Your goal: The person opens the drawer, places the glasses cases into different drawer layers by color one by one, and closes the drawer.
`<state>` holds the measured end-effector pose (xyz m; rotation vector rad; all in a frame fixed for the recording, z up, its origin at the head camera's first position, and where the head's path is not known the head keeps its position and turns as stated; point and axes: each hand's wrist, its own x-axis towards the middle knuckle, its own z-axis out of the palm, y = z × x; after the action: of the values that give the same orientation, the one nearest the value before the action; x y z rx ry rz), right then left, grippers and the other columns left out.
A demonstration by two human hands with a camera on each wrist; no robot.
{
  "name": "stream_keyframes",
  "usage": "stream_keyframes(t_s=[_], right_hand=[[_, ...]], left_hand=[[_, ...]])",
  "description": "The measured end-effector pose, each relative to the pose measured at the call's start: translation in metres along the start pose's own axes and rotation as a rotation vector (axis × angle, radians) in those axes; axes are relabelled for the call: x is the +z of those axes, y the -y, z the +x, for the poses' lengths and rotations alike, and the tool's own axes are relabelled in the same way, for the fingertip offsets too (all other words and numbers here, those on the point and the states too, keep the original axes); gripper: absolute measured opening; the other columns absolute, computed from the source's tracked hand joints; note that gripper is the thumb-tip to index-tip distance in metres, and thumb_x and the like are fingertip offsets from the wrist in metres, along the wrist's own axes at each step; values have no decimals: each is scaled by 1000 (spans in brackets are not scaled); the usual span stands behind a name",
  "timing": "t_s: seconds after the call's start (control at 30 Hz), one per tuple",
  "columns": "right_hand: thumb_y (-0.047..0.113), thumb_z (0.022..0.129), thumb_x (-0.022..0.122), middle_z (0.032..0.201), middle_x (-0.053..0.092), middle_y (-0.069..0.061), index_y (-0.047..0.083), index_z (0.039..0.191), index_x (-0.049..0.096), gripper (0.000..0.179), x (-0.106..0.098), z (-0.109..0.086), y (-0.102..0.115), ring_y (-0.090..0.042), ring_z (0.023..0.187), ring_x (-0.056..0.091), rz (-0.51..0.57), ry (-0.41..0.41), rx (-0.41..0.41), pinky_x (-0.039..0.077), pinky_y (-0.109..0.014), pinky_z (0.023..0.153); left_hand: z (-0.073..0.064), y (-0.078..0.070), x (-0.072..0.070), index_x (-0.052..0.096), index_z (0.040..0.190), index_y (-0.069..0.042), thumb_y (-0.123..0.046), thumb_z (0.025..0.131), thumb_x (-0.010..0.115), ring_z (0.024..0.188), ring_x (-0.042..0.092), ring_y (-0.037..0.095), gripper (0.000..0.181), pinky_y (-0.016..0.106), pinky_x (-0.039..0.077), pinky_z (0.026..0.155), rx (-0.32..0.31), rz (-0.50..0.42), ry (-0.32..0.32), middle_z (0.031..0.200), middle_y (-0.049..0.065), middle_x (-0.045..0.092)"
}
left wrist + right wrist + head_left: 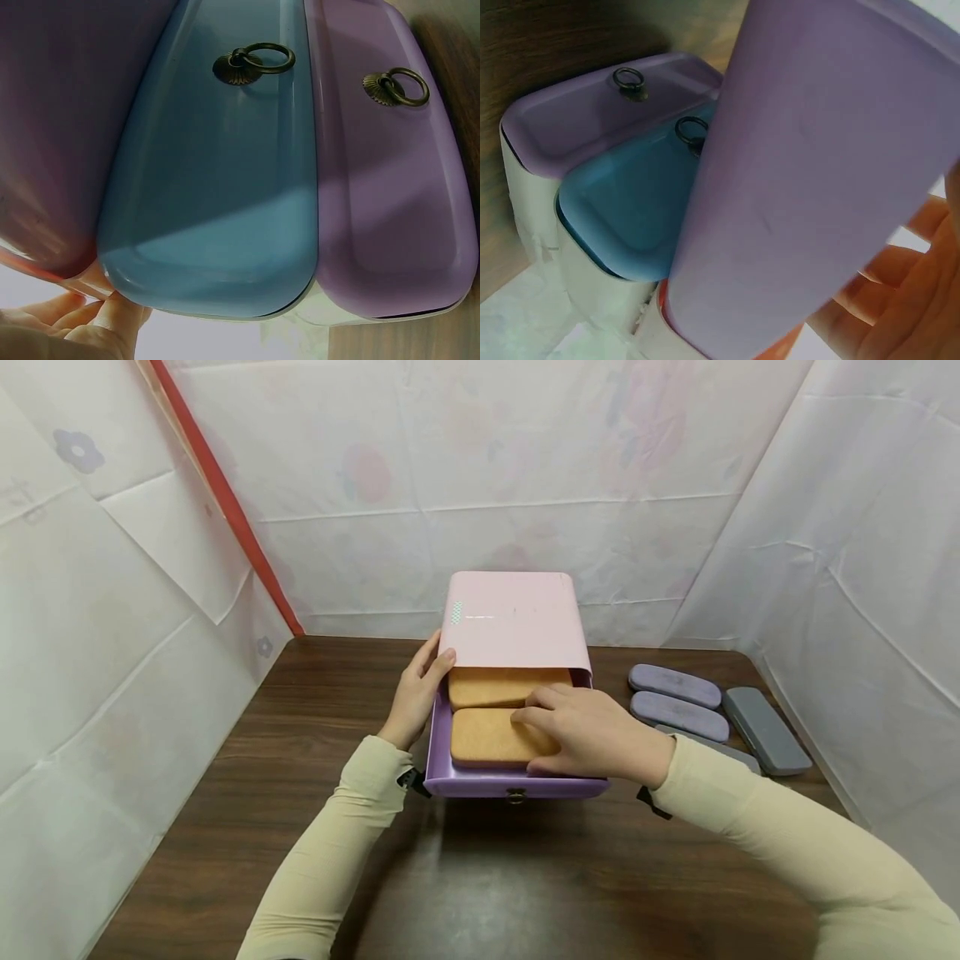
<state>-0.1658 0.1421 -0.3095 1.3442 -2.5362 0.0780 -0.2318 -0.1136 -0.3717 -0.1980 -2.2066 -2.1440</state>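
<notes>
In the head view a pink-topped drawer unit (517,618) stands on the table with its purple top drawer (517,787) pulled out. Two tan glasses cases lie in it: a front case (487,737) and a rear case (487,687), partly under the unit's top. My right hand (581,727) grips the front case at its right end, thumb by the near edge, fingers over the far side. My left hand (416,693) rests along the unit's left side, fingers straight, thumb near the top's front corner. The right wrist view hides the right fingertips behind the drawer.
Below the pulled-out drawer are a blue drawer (217,180) and a purple lower drawer (397,187), closed, with brass ring pulls. Right of the unit lie lavender glasses cases (678,714) and a grey case (767,731). White patterned sheeting (480,485) hangs behind the table.
</notes>
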Motion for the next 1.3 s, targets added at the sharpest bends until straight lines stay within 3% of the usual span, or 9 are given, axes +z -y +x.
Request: stream_keyframes(t_s=[0.37, 0.6, 0.83, 1.07, 1.3], right_hand=[[27, 86, 75, 100, 70, 4, 14, 104, 73, 22, -18, -16, 6, -12, 93, 63, 238, -241, -12, 54, -31, 78], [19, 89, 72, 101, 71, 1, 12, 106, 72, 17, -20, -30, 20, -10, 77, 59, 431, -322, -34, 46, -13, 64], [20, 94, 67, 98, 72, 0, 11, 107, 71, 16, -13, -44, 42, -10, 90, 66, 543, -403, -98, 52, -18, 84], [14, 93, 67, 102, 71, 3, 11, 112, 68, 19, 10, -58, 63, -9, 93, 67, 619, -407, -149, 52, -16, 85], [8, 91, 68, 102, 72, 1, 11, 115, 68, 24, 37, -70, 70, -7, 88, 67, 758, -278, 5, 55, -19, 77]], left_hand=[[1, -1, 0, 35, 153, -26, -39, 98, 56, 135, 45, 22, 60, 41, 35, 115, -3, -5, -1, 154, 6, 42], [0, -2, -1, 34, 154, -25, -39, 98, 56, 136, 44, 21, 61, 39, 34, 115, -2, -9, -3, 154, 6, 41], [-1, 0, -2, 34, 153, -26, -41, 98, 56, 136, 44, 21, 62, 40, 34, 115, 2, 9, -7, 155, 5, 41], [0, 1, -2, 34, 153, -27, -41, 97, 56, 138, 42, 19, 62, 38, 34, 115, 2, 13, -7, 156, 3, 39], [0, 0, -2, 34, 153, -27, -41, 98, 56, 137, 43, 19, 61, 39, 35, 115, 1, 12, -10, 156, 3, 39]])
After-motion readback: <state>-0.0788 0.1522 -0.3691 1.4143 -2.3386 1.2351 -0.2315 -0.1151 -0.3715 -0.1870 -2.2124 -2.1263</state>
